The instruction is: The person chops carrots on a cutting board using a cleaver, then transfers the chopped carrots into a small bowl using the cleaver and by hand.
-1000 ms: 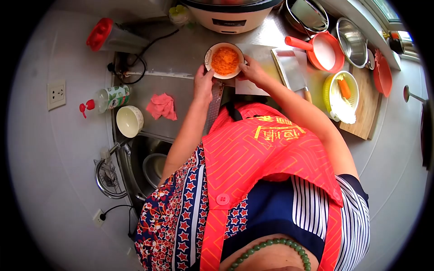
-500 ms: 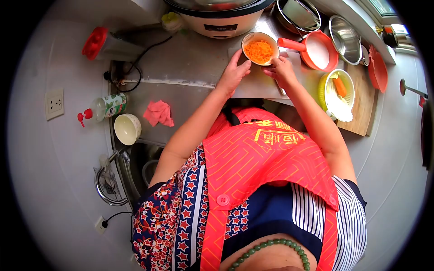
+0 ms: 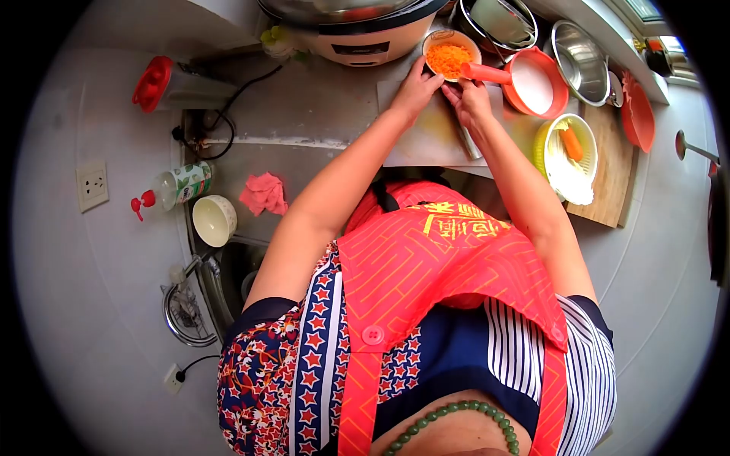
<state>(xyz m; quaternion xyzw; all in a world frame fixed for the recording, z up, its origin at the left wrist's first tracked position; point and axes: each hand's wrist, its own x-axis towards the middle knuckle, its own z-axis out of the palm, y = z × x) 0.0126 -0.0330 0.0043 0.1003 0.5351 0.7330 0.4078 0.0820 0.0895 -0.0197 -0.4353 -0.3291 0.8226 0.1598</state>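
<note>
A small round bowl [image 3: 473,50] filled with shredded orange food [image 3: 447,59] is at the back of the counter, beside the cooker. Its near left rim is gripped by my left hand [image 3: 415,90]. My right hand [image 3: 469,99] holds the near side of the bowl, just below the red handle of a pan. Beneath my hands lies a white cutting board [image 3: 426,140]. A knife [image 3: 467,140] rests on the board, largely covered by my right hand and forearm.
A red pan [image 3: 534,83], steel bowl [image 3: 579,64] and yellow basket [image 3: 566,159] with an orange piece stand right. The cooker [image 3: 361,42] is at the back. Leftward are a pink cloth [image 3: 264,194], white bowl [image 3: 214,221], bottle [image 3: 182,185] and sink [image 3: 236,273].
The bowl has moved right and farther back, with both hands on it. It now sits between the cooker and the red pan, and my arms reach farther forward.
</note>
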